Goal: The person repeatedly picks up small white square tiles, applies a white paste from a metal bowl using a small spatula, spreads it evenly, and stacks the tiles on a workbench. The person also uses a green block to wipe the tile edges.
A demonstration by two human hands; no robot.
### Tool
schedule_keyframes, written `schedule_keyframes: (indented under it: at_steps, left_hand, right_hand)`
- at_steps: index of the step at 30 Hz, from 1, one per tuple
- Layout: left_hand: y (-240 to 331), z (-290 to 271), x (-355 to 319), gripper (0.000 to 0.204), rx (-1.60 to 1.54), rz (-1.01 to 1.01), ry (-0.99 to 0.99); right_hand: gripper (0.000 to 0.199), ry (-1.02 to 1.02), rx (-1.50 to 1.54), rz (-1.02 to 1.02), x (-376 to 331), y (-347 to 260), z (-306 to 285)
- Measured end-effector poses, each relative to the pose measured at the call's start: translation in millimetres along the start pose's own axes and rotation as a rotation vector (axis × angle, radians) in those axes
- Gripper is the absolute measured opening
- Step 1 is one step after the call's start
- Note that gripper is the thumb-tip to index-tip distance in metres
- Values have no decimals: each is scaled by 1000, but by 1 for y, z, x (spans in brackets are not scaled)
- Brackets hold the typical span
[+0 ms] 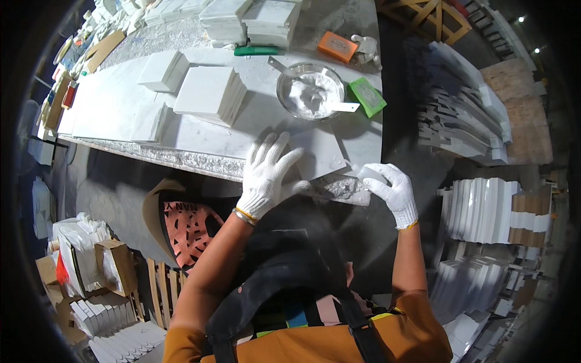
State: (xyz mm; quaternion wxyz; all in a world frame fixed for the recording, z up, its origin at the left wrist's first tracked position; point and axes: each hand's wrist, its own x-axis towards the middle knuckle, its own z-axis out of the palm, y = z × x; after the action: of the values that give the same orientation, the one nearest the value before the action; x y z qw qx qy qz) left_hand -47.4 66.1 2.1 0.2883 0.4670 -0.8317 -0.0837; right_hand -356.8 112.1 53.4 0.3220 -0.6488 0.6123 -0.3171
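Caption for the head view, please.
White-gloved left hand steadies a square white stone tile while right hand works its edge.

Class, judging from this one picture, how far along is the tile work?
Done: paste is mixed in the bowl, a knife resting on it. In hand: the left hand presses a tile flat at the bench edge; the right hand works a small scraper along its edge. Left: stacks of tiles wait on the bench.
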Motion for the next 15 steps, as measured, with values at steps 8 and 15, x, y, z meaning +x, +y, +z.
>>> schedule_keyframes:
  at_steps: [8,15]
  left_hand:
    - [-2,2,-1,73,-12,5,19]
    - [-3,2,-2,76,-34,-10,-35]
  right_hand:
    - [29,-10,-106,-49,9,-2,3]
    - [29,-17,-138,-56,14,-4,3]
